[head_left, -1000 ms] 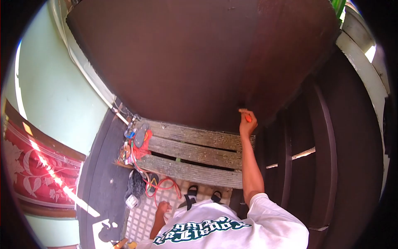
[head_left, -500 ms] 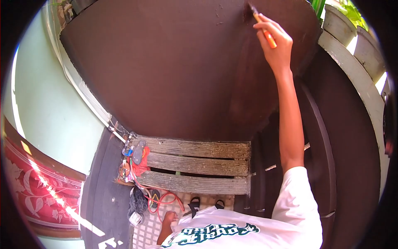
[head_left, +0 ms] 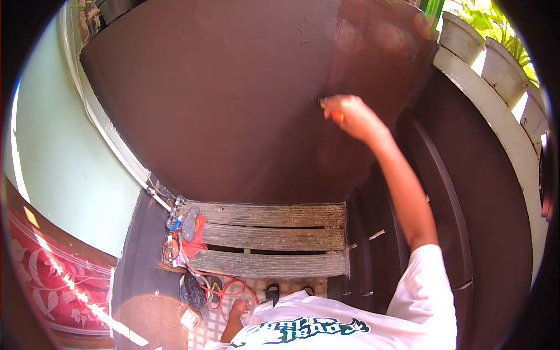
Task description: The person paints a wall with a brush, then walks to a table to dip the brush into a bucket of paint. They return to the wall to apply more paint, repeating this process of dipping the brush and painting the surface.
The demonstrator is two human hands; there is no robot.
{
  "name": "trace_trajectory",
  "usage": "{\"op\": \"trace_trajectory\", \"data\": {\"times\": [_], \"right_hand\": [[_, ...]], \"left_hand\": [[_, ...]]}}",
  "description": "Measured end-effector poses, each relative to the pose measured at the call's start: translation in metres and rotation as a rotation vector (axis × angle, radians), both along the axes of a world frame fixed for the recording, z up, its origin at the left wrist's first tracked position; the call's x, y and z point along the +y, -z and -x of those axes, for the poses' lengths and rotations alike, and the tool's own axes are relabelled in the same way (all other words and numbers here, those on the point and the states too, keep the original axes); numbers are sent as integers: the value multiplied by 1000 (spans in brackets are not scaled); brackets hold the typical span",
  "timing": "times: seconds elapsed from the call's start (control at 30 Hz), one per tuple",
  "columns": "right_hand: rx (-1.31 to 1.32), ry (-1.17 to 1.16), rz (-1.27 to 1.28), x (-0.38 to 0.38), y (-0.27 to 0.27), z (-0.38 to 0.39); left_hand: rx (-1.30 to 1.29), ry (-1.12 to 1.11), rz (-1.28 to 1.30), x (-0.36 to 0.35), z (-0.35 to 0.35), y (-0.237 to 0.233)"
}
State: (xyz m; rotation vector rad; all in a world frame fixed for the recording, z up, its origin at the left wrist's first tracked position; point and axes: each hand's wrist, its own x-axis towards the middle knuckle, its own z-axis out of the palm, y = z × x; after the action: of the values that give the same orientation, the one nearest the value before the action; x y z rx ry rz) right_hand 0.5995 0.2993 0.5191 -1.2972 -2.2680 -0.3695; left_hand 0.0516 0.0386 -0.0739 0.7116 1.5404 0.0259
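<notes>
My right hand [head_left: 353, 114] is closed around a paintbrush with an orange handle [head_left: 338, 116]. The brush's dark tip [head_left: 321, 102] is at the dark brown wall [head_left: 233, 99], right of its middle; the hand hides most of the handle. Low in the view, my left hand [head_left: 240, 307] hangs beside the white shirt [head_left: 379, 318]. Its fingers look curled in, and whatever may be inside them is hidden.
A slatted wooden bench [head_left: 274, 238] stands below the wall. At its left end lie a grey sandal [head_left: 190, 224], an orange-red cloth [head_left: 197, 236] and a red hose [head_left: 248, 286]. Potted plants [head_left: 504, 64] line the ledge at right; a red patterned curtain [head_left: 64, 280] is at left.
My right hand has moved down and a little left along the wall with the paintbrush. My left hand stays low by the shirt. The view has shifted slightly.
</notes>
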Motion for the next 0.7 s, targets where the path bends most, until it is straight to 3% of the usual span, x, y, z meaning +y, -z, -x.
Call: {"op": "trace_trajectory", "data": {"times": [0.03,0.23,0.37,0.5,0.57,0.63,0.7], "right_hand": [[-37,26,24,1,-30,1],[-278,175,-567,-14,-199,12],[-208,242,-652,-4,-188,15],[-405,297,-335,2,-85,16],[-424,173,-184,-1,-41,13],[-329,60,44,-5,-25,14],[-391,122,102,3,-33,1]], "left_hand": [[-7,-1,-10,0,0,5],[-26,-6,-14,0,0,16],[-36,-16,-31,-2,0,18],[-30,-1,15,2,5,26],[-28,0,18,6,7,29],[-31,0,12,9,9,29],[-31,-3,3,14,9,32]]}}
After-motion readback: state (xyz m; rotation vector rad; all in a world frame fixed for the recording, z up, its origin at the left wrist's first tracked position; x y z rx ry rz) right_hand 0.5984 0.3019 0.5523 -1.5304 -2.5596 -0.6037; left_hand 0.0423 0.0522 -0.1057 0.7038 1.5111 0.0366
